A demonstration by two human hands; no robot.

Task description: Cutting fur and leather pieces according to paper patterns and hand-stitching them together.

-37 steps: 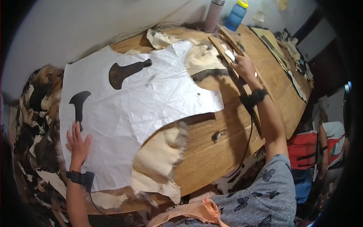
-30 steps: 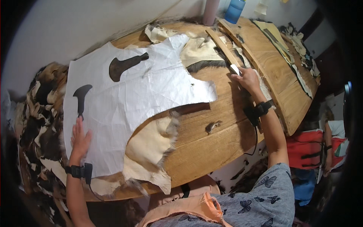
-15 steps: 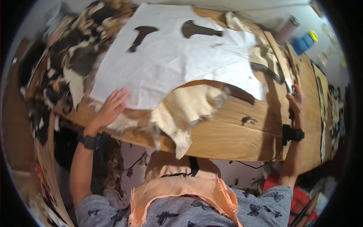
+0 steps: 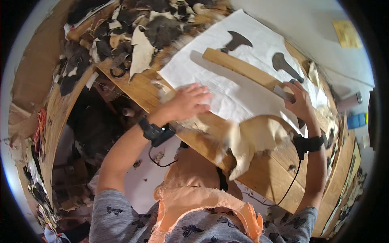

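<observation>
My right hand [image 4: 300, 101] grips the end of a long wooden slat [image 4: 243, 69], beside a pale grey piece [image 4: 283, 94]. The slat lies slantwise over a large white sheet [image 4: 214, 93], casting a shadow on it. Fingers spread, my left hand [image 4: 184, 103] is at the sheet's near left edge, slightly blurred. Two dark, flat pieces with flared, axe-like ends [image 4: 238, 40] [image 4: 285, 66] rest on the sheet beyond the slat. A cream hide with a furry edge [image 4: 259, 135] protrudes from under the sheet and hangs over the table's front edge.
The wooden table [image 4: 265, 178] slants across the view. Piles of black, brown and cream hide scraps [image 4: 162, 32] cover its far left. Scissor-like black handles [image 4: 118, 72] lie near them. A pinkish bottle [image 4: 349, 102] and a blue bottle [image 4: 356, 120] stand at the right.
My right hand has brought the wooden slat from the table's right side over the white sheet. My left hand has moved right along the sheet's edge. The view has turned left.
</observation>
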